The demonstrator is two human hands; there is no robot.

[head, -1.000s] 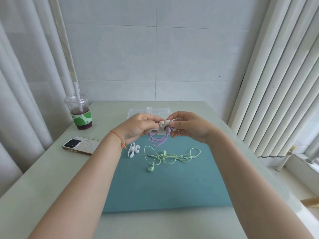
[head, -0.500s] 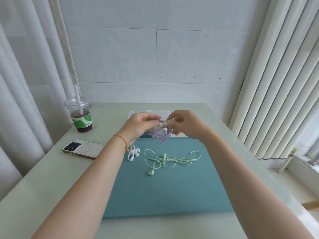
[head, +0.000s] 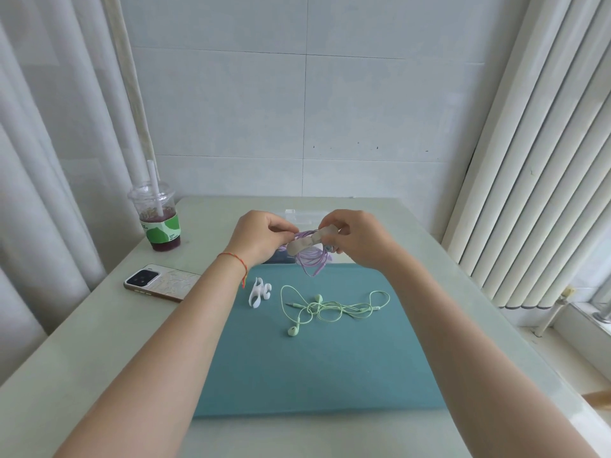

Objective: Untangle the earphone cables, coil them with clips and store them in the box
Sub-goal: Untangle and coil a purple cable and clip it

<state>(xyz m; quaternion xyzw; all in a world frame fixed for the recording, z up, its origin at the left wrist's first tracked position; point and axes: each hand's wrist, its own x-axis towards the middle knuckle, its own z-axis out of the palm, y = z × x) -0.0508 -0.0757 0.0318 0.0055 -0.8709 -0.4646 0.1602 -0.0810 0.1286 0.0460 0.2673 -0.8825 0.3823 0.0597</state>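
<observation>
Both hands are up over the far edge of the teal mat [head: 317, 368], left hand [head: 261, 238] and right hand [head: 358, 236] each pinching an end of the white cable clip [head: 305, 241] wrapped around the coiled purple earphones [head: 312, 261], clear box [head: 302, 215] just behind, green earphones [head: 327, 307] lying tangled on the mat beside a spare white clip [head: 259, 291].

Pale green table [head: 99, 375] w/ a teal mat [head: 314, 368] laid across its middle, reaching toward the near edge. Far left on the table: clear plastic cup [head: 161, 223] w/ domed lid, white straw, green label, dark purple drink approx. half full. Just near of it, left of the mat, a phone [head: 162, 282] lies face down, camera end to the left. White tiled wall [head: 297, 104] behind; pale curtains [head: 49, 143] at left, vertical blinds [head: 542, 160] at right.
</observation>
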